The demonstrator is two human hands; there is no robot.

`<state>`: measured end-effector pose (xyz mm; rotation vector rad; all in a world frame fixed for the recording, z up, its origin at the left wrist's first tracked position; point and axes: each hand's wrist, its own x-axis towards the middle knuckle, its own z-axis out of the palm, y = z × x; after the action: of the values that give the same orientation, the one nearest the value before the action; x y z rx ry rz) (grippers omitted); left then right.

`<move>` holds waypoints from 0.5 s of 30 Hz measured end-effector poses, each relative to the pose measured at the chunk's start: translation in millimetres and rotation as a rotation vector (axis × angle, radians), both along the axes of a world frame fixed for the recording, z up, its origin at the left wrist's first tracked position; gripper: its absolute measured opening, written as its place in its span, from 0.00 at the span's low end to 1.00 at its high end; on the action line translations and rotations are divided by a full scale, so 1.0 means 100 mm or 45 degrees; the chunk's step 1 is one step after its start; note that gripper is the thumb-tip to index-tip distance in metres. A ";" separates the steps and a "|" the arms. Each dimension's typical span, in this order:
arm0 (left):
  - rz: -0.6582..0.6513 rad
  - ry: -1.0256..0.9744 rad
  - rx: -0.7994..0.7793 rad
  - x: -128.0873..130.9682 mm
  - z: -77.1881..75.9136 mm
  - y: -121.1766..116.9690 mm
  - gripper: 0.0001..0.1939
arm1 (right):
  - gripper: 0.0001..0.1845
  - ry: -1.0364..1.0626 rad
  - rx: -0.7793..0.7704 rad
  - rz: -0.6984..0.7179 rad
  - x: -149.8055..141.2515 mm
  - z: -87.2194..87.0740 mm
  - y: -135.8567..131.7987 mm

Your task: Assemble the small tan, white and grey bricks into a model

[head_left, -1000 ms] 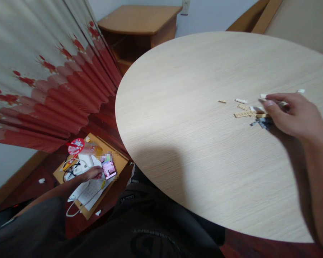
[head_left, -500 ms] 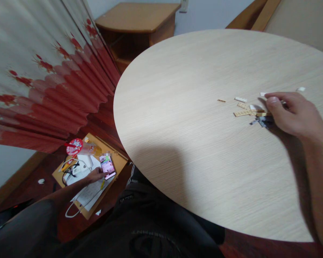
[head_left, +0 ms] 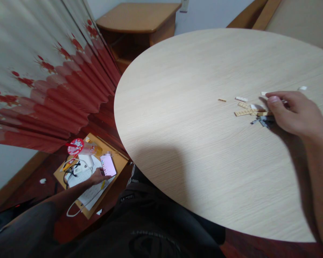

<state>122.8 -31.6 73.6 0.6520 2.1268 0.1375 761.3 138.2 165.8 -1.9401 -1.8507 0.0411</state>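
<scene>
My right hand (head_left: 293, 111) rests on the pile of small toy building bricks, its fingers curled and thumb near the index finger; what they hold, if anything, is hidden. A white brick (head_left: 263, 93) shows just beyond the index fingertip. Beside the thumb lie tan plates (head_left: 242, 113), a white piece (head_left: 256, 106) and grey pieces (head_left: 263, 120). Low on the left, my left hand (head_left: 98, 176) has a finger stretched out to the lower edge of a smartphone (head_left: 109, 165), whose lit screen faces up. The phone lies on a small wooden surface (head_left: 120, 165).
The bricks lie on a round pale table (head_left: 204, 71). A lidded drink cup (head_left: 75, 146), papers (head_left: 93, 197) and cables (head_left: 72, 173) crowd the low surface. Behind stand a wooden cabinet (head_left: 140, 16) and a red-and-white curtain (head_left: 70, 75).
The phone screen has gone from a colourful picture to a mostly pale page. My left hand has shifted slightly along the phone's lower edge. My right hand has stayed put.
</scene>
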 end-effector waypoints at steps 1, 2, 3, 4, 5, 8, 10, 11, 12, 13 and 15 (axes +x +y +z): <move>-0.018 0.020 0.007 0.01 0.00 0.01 0.27 | 0.43 0.003 0.002 0.004 0.00 0.00 0.00; -0.038 0.038 0.012 0.01 0.00 0.01 0.27 | 0.42 0.004 0.006 0.010 0.01 -0.01 0.00; -0.057 0.053 0.013 0.00 0.00 0.02 0.26 | 0.42 0.005 0.011 0.013 0.01 -0.01 0.00; -0.077 0.066 0.011 -0.01 -0.01 0.02 0.26 | 0.42 0.003 0.015 0.013 0.01 -0.01 0.00; -0.098 0.078 0.007 -0.03 -0.01 0.03 0.26 | 0.42 0.002 0.018 0.010 0.02 -0.02 0.00; -0.157 0.106 -0.013 -0.09 -0.03 0.04 0.25 | 0.42 -0.003 0.023 0.012 0.04 -0.03 0.00; -0.193 0.121 -0.026 -0.13 -0.04 0.05 0.25 | 0.42 -0.003 0.035 0.039 0.05 -0.03 0.00; -0.208 0.126 -0.032 -0.15 -0.05 0.05 0.25 | 0.42 -0.004 0.043 0.053 0.05 -0.04 0.00; -0.222 0.130 -0.037 -0.16 -0.06 0.06 0.25 | 0.41 -0.005 0.051 0.062 0.05 -0.04 0.00; -0.235 0.132 -0.041 -0.17 -0.07 0.06 0.24 | 0.42 -0.007 0.058 0.065 0.06 -0.05 0.00; -0.254 0.135 -0.047 -0.18 -0.08 0.06 0.23 | 0.43 -0.015 0.070 0.062 0.06 -0.06 0.01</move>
<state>104.4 -25.3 65.8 0.8614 2.1453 -0.0464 767.2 139.2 160.2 -1.8619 -1.8864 -0.0057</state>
